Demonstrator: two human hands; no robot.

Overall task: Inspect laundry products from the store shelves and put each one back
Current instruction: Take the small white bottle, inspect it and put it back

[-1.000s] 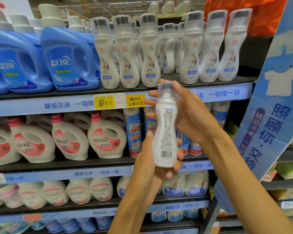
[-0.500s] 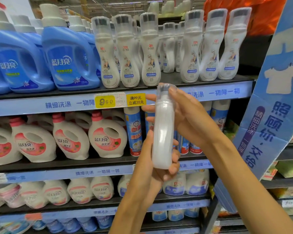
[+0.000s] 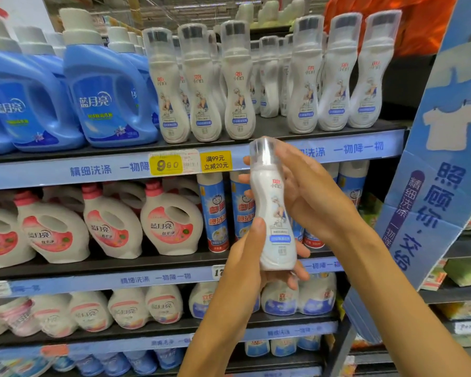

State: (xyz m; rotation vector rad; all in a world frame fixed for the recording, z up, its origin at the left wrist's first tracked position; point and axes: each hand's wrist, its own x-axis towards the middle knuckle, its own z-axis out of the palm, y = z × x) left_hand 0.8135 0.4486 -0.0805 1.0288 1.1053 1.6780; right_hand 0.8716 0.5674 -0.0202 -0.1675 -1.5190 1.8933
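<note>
Bottle (image 3: pixel 275 213) turned, front label now facing; both hands (image 3: pixel 245 262) (image 3: pixel 310 197) grip it.

We face a run of store shelves with blue price strips along their front edges, and on the top shelf (image 3: pixel 269 129) blue detergent jugs (image 3: pixel 109 96) stand at the left beside rows of slim white bottles with clear caps (image 3: pixel 201 85), a bare stretch splitting those rows into two groups. On the second shelf (image 3: pixel 152 261) we see white jugs with pink caps and pink labels (image 3: pixel 172 216) next to upright blue-and-white spray cans (image 3: pixel 214 213). The third shelf (image 3: pixel 174 326) carries rounded white bottles with pink labels (image 3: pixel 163 304) at the left and ones with blue labels (image 3: pixel 316 295) at the right.
</note>
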